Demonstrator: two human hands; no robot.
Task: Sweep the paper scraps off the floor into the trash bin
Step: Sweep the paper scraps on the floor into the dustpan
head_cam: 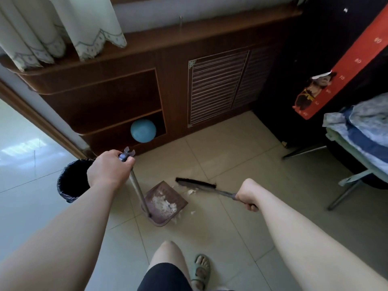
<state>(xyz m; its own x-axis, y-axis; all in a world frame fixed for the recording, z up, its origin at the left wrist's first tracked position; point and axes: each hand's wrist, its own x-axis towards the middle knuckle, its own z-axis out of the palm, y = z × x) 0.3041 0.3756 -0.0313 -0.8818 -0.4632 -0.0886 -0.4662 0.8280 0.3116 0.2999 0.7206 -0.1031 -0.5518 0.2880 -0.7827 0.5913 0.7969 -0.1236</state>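
Observation:
My left hand [109, 168] grips the top of the long handle of a brown dustpan [162, 208] that rests on the tiled floor. A heap of white paper scraps [163, 203] lies inside the pan. My right hand [248, 195] grips the handle of a small broom whose dark bristles [196, 182] touch the floor just beyond the pan's right edge. A few loose scraps [192, 191] lie under the bristles and beside the pan's lip. The trash bin [70, 181], lined with a black bag, stands left of the pan, partly behind my left forearm.
A dark wooden cabinet [147, 91] runs along the wall ahead, with a blue ball [143, 130] on its lowest shelf. A folding cot [361, 148] with bedding stands at the right. My knee and sandalled foot [201, 269] are at the bottom.

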